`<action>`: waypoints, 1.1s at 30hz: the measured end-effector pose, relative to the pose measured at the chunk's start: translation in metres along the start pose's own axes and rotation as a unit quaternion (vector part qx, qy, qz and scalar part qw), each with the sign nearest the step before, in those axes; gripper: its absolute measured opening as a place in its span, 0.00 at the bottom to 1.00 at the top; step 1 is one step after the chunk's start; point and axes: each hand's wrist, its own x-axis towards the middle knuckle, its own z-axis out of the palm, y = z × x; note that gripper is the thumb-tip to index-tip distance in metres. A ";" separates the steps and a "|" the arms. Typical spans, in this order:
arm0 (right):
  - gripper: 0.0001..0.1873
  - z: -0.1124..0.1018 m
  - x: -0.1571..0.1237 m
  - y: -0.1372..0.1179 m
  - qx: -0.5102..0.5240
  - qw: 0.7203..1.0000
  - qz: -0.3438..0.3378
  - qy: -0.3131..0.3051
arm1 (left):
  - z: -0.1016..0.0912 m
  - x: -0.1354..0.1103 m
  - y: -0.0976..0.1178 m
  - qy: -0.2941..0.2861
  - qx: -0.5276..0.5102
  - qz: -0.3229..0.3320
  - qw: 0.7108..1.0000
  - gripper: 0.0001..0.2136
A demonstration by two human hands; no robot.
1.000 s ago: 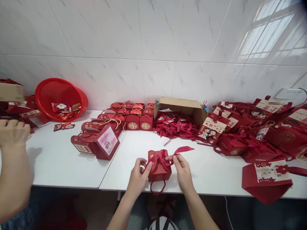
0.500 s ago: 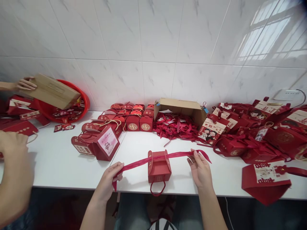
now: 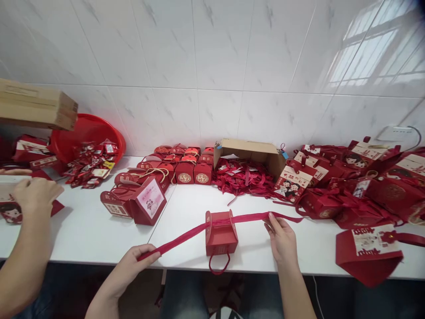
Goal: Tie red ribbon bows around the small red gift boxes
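A small red gift box (image 3: 221, 241) stands near the front edge of the white table, its cord handle hanging toward me over the edge. Threaded through its top is a dark red ribbon (image 3: 186, 238), stretched out to both sides. My left hand (image 3: 134, 261) pinches the ribbon's left part, low and just off the table's edge. On the other side, my right hand (image 3: 280, 235) grips the ribbon between thumb and fingers, with a loose tail running on to the right.
Several finished-looking red boxes (image 3: 186, 172) stand at the back left. A cardboard carton (image 3: 249, 145) spills red ribbons (image 3: 245, 177). Red bags and boxes (image 3: 352, 199) crowd the right. At left, a red basin (image 3: 109, 126) holds wrapped sweets, and a co-worker's hands (image 3: 35, 190) handle a red box.
My left hand has moved left and down, drawing the ribbon further out. My right hand has shifted slightly. The brown carton over the basin has moved left, uncovering more sweets.
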 end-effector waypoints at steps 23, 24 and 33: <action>0.10 0.113 -0.014 -0.068 -0.113 0.942 -0.195 -0.248 | 0.077 0.026 0.190 0.088 -0.234 0.319 0.914 0.09; 0.10 0.118 -0.015 -0.068 -0.111 0.941 -0.186 -0.260 | 0.081 0.027 0.193 0.080 -0.228 0.322 0.915 0.09; 0.10 0.137 -0.022 -0.065 -0.090 0.942 -0.128 -0.295 | 0.099 0.033 0.195 0.036 -0.268 0.317 0.909 0.08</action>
